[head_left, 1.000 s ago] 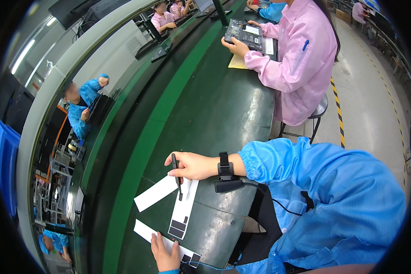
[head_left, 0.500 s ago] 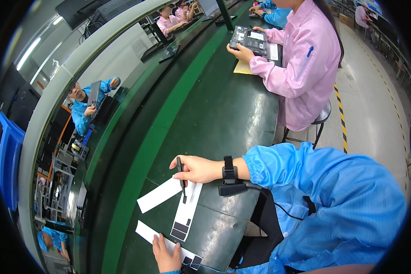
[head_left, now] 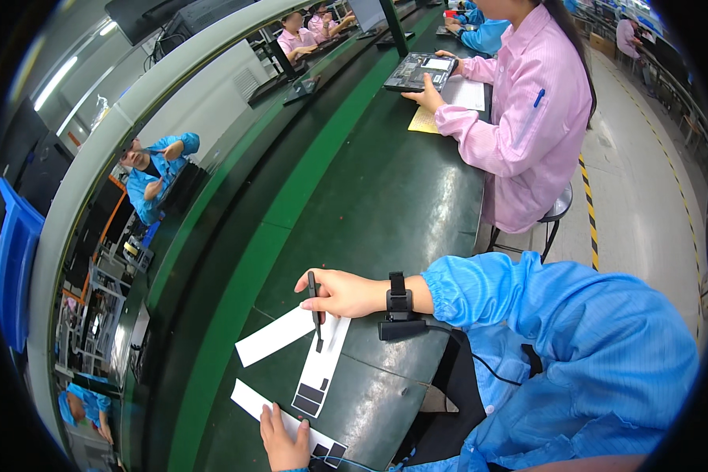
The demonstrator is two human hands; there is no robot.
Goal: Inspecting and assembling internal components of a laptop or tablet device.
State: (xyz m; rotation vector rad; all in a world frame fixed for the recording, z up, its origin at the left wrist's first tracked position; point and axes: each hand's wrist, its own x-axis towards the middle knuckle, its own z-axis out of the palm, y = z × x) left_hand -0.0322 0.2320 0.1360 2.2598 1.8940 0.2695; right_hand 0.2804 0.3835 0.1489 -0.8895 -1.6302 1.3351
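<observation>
My right hand (head_left: 340, 293) pinches slim black tweezers (head_left: 315, 293) above a white strip (head_left: 316, 368). At their tip is a small dark piece (head_left: 319, 346); whether it touches the strip I cannot tell. Several black rectangular stickers (head_left: 307, 400) sit on the near end of this strip. My left hand (head_left: 284, 442) lies with fingers spread on another white strip (head_left: 248, 397), which also bears black stickers (head_left: 336, 453) by its near end. A third, plain white strip (head_left: 274, 338) slants off to the left of the tweezers.
The green workbench (head_left: 370, 212) runs away from me beside a darker recessed lane (head_left: 228, 228). A co-worker in pink (head_left: 519, 118) holds an opened black device (head_left: 418, 72) over papers at the far right. Opposite, a person in blue (head_left: 153, 177) works. A cable (head_left: 480, 358) hangs from my right wrist.
The view has shifted slightly, while my hands and the strips keep nearly the same places. The pink-clad co-worker has tipped the device flatter. The person opposite no longer holds up the dark panel.
</observation>
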